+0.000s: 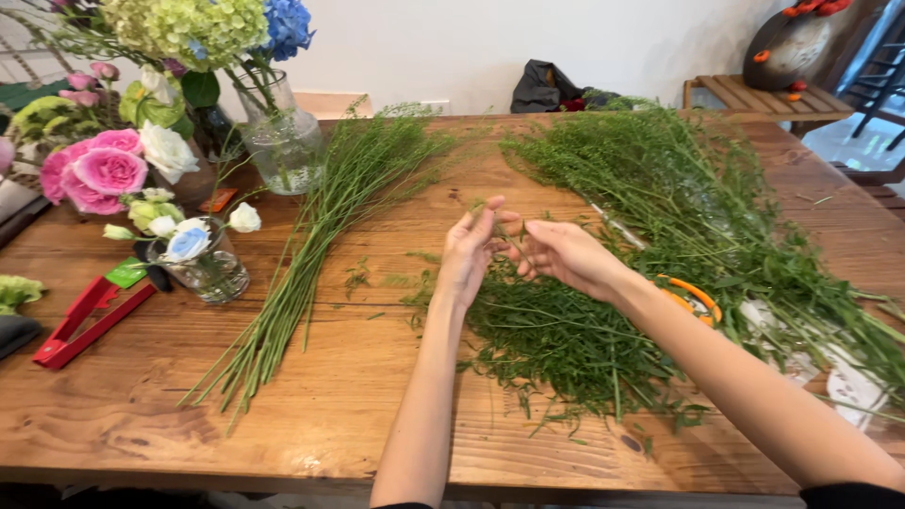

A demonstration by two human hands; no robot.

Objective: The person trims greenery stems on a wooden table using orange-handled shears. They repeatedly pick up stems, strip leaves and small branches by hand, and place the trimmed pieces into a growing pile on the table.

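Left hand [468, 250] and right hand [566, 254] are meeting above the leafy pile [556, 344] at bench [123, 415] centre, each grip pinching a thin green sprig [507, 247], apparently stripping it; stripped stems [302, 264] are lying left, uncut greenery [698, 198] right.

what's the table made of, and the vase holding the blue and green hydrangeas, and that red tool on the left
Table: wood, likely sealed; visible grain, knots and plank seams with a soft sheen.
Vase: clear glass; stems and water show through.
Red tool: looks like painted metal or hard plastic; smooth, flat colour, hard to tell which.
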